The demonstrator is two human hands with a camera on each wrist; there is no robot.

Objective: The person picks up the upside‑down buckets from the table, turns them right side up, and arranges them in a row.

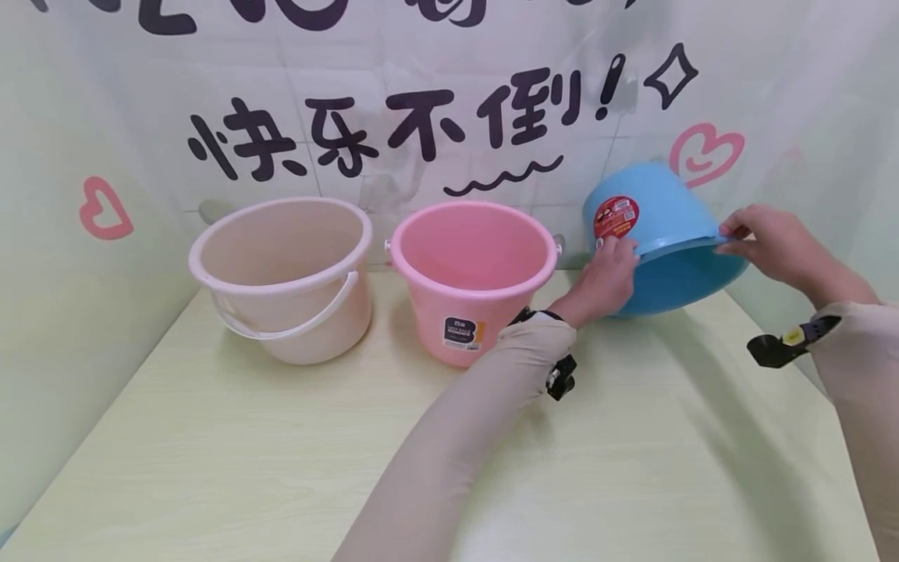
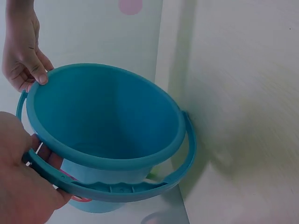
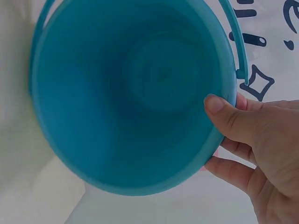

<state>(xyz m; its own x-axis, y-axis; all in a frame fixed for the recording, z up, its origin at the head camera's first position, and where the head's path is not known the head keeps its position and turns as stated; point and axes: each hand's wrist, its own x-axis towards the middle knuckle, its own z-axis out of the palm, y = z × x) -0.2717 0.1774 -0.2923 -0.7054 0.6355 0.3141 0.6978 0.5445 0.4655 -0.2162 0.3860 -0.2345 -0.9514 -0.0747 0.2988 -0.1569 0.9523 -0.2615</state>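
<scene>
A blue bucket (image 1: 656, 207) is tipped over at the right back of the table, its mouth facing forward and down and its base raised toward the wall. On its outside is a round red sticker (image 1: 616, 217). My left hand (image 1: 600, 285) grips the bucket at the near left of its rim, fingers by the handle (image 2: 107, 189), which hangs across the mouth in the left wrist view. The rim's other side is pinched by my right hand (image 1: 776, 246); in the right wrist view the thumb lies over the rim and the fingers go behind. The inside (image 3: 159, 74) looks empty.
Upright on the wooden table (image 1: 281, 453) stand a pink bucket (image 1: 428, 308) with a label, just left of my left forearm, and a cream bucket (image 1: 309, 332) with its handle down. A white printed sheet (image 1: 435, 179) hangs behind them.
</scene>
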